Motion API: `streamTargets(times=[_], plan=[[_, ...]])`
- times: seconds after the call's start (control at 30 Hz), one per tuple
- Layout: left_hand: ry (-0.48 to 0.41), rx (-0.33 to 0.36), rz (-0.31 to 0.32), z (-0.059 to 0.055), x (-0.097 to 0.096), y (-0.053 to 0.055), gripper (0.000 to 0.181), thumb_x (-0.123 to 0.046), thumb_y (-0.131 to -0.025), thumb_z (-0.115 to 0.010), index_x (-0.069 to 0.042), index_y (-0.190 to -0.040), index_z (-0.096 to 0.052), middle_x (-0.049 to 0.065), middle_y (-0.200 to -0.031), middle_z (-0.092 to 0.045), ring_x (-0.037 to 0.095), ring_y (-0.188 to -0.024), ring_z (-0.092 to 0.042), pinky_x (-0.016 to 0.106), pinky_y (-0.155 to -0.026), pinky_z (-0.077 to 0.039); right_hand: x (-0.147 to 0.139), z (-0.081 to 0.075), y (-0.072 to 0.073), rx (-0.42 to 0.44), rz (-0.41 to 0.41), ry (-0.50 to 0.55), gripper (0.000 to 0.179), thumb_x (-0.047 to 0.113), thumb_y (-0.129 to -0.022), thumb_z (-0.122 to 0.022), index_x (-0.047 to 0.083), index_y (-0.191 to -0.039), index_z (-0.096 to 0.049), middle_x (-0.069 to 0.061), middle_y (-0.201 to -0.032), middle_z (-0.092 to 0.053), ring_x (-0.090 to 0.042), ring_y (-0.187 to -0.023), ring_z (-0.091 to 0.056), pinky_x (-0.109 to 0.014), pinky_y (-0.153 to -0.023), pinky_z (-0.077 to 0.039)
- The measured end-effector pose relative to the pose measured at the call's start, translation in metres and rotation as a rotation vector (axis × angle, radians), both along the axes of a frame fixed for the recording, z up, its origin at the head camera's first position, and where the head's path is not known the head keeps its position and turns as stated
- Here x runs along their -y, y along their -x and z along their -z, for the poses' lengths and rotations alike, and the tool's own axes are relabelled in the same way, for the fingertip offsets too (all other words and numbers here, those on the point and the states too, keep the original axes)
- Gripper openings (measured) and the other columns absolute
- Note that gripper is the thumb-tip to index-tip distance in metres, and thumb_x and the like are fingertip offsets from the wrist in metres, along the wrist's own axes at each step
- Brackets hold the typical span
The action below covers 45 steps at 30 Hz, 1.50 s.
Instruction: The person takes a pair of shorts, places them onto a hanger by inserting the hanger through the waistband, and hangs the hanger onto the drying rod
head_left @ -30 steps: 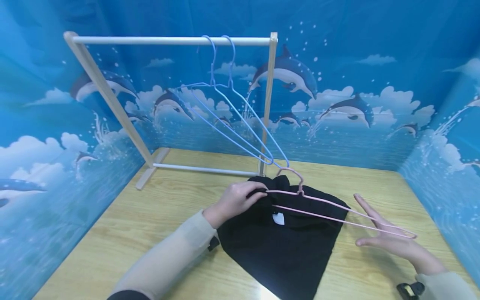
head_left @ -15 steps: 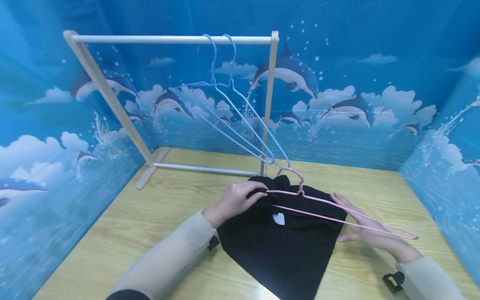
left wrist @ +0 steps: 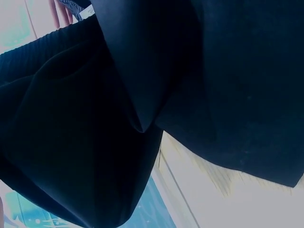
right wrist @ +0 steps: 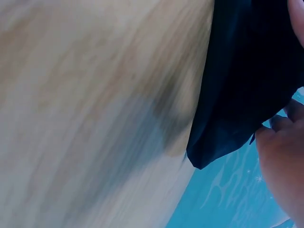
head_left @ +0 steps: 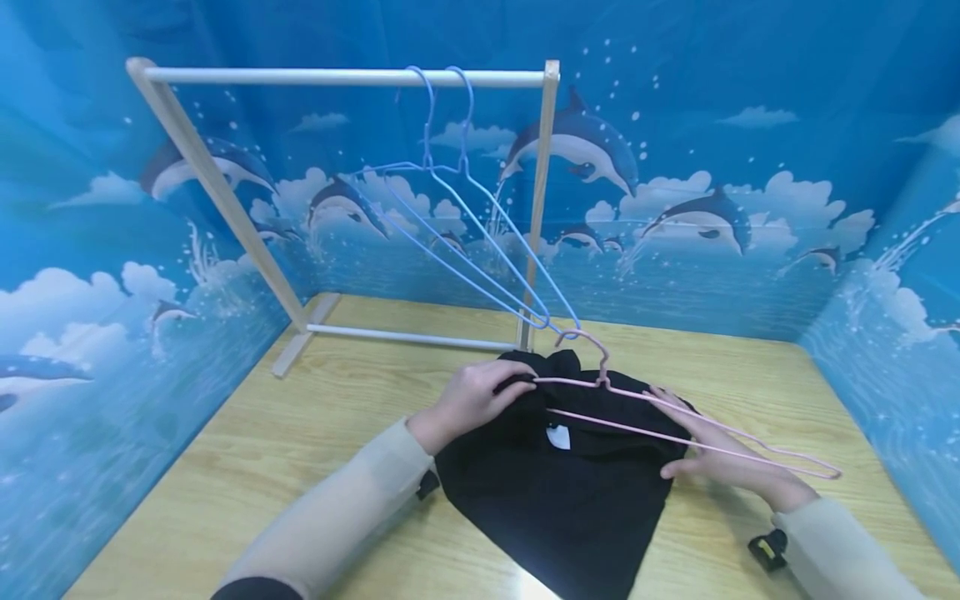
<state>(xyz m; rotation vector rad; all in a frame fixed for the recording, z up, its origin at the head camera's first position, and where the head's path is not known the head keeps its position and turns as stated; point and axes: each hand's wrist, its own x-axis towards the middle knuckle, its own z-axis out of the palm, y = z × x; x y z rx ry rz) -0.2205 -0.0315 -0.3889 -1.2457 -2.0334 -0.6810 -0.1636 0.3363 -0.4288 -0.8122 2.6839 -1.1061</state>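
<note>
Head view, centre: left hand (head_left: 474, 398) pinches black cloth (head_left: 555, 500) beside the pink hanger (head_left: 603, 379). Right hand (head_left: 722, 458), lower right, spreads loose fingers at the cloth's edge.

Right grip (head_left: 723, 462) moved leftward beneath the pink hanger (head_left: 570, 382), from apart 1 second ago to the black garment (head_left: 562, 508), fingertips now over its upper right edge, right sleeve (head_left: 836, 542) and wrist camera (head_left: 767, 550) shifted inward too
</note>
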Motion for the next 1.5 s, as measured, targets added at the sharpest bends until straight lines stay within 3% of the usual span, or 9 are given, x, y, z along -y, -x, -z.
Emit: streamTargets(times=[0.17,0.27,0.53,0.73,0.97,1.13,1.27,1.37,1.5], plan=[[-0.005,0.019,0.005,0.000,0.001,0.000,0.018,-0.011,-0.084,-0.074,-0.005,-0.101,-0.071,0.004,-0.095,-0.074,0.012,-0.085,-0.071,0.022,-0.077,-0.057,0.003,0.000,0.004,-0.017,0.016,-0.028,0.094,0.026,-0.076,-0.079,0.020,-0.154,-0.026,-0.011,-0.162,-0.014,0.014,-0.139,0.001,-0.006,-0.107,-0.013],[-0.005,0.021,0.005,0.000,0.001,0.000,0.018,-0.011,-0.085,-0.074,-0.006,-0.101,-0.071,0.003,-0.095,-0.074,0.012,-0.086,-0.071,0.022,-0.077,-0.057,0.004,-0.001,0.006,-0.025,0.025,-0.063,0.092,0.027,-0.077,-0.078,0.023,-0.154,-0.027,-0.016,-0.161,-0.015,0.011,-0.141,0.003,-0.010,-0.109,-0.009],[-0.002,0.018,0.008,-0.001,0.001,0.000,0.018,-0.011,-0.085,-0.073,-0.006,-0.102,-0.070,0.004,-0.095,-0.074,0.012,-0.086,-0.071,0.022,-0.077,-0.057,0.004,-0.002,0.008,0.041,0.046,-0.072,0.086,0.028,-0.079,-0.076,0.026,-0.152,-0.030,-0.020,-0.159,-0.019,0.000,-0.146,0.000,-0.071,-0.105,-0.020],[-0.012,0.018,0.023,-0.001,0.000,0.001,0.017,-0.010,-0.085,-0.074,-0.005,-0.100,-0.071,0.004,-0.094,-0.074,0.011,-0.085,-0.071,0.021,-0.076,-0.057,0.006,-0.005,0.007,-0.005,0.061,-0.114,0.074,0.028,-0.083,-0.073,0.025,-0.149,-0.038,-0.019,-0.155,-0.031,-0.010,-0.148,-0.014,-0.061,-0.105,-0.029],[-0.030,0.000,0.032,-0.001,0.000,0.002,0.017,-0.009,-0.084,-0.074,-0.004,-0.100,-0.070,0.005,-0.093,-0.074,0.011,-0.083,-0.071,0.020,-0.075,-0.056,0.004,-0.019,0.002,-0.026,0.103,-0.189,0.057,0.030,-0.092,-0.065,0.019,-0.144,-0.045,-0.028,-0.150,-0.034,-0.053,-0.134,-0.035,-0.065,-0.096,-0.038],[-0.027,0.022,0.028,-0.002,0.001,0.001,0.017,-0.010,-0.084,-0.074,-0.004,-0.100,-0.070,0.005,-0.093,-0.074,0.012,-0.084,-0.071,0.020,-0.076,-0.056,-0.003,-0.016,0.004,-0.162,0.103,-0.186,0.053,0.023,-0.089,-0.069,0.025,-0.139,-0.052,-0.024,-0.141,-0.049,-0.016,-0.126,-0.050,-0.028,-0.084,-0.046],[-0.033,0.019,0.030,-0.002,0.002,0.001,0.018,-0.009,-0.084,-0.074,-0.004,-0.100,-0.070,0.006,-0.094,-0.074,0.013,-0.085,-0.071,0.020,-0.077,-0.056,-0.009,-0.009,0.008,-0.302,0.073,-0.086,0.054,0.009,-0.083,-0.073,0.026,-0.132,-0.059,0.011,-0.131,-0.060,0.017,-0.120,-0.036,-0.006,-0.088,-0.036],[-0.035,0.018,0.034,-0.002,0.002,0.001,0.018,-0.008,-0.084,-0.074,-0.003,-0.100,-0.069,0.006,-0.094,-0.073,0.014,-0.085,-0.071,0.020,-0.078,-0.057,-0.012,-0.008,0.010,-0.278,0.096,-0.055,0.048,0.006,-0.085,-0.071,0.022,-0.129,-0.062,0.024,-0.124,-0.059,0.021,-0.117,-0.036,-0.002,-0.090,-0.033],[-0.037,0.032,0.034,-0.001,0.004,0.001,0.017,-0.007,-0.084,-0.074,-0.003,-0.100,-0.069,0.007,-0.094,-0.073,0.014,-0.086,-0.071,0.021,-0.079,-0.057,-0.015,-0.013,0.009,-0.225,0.191,-0.142,0.033,0.013,-0.088,-0.069,0.012,-0.122,-0.066,0.003,-0.119,-0.067,0.009,-0.112,-0.050,-0.013,-0.084,-0.044]])
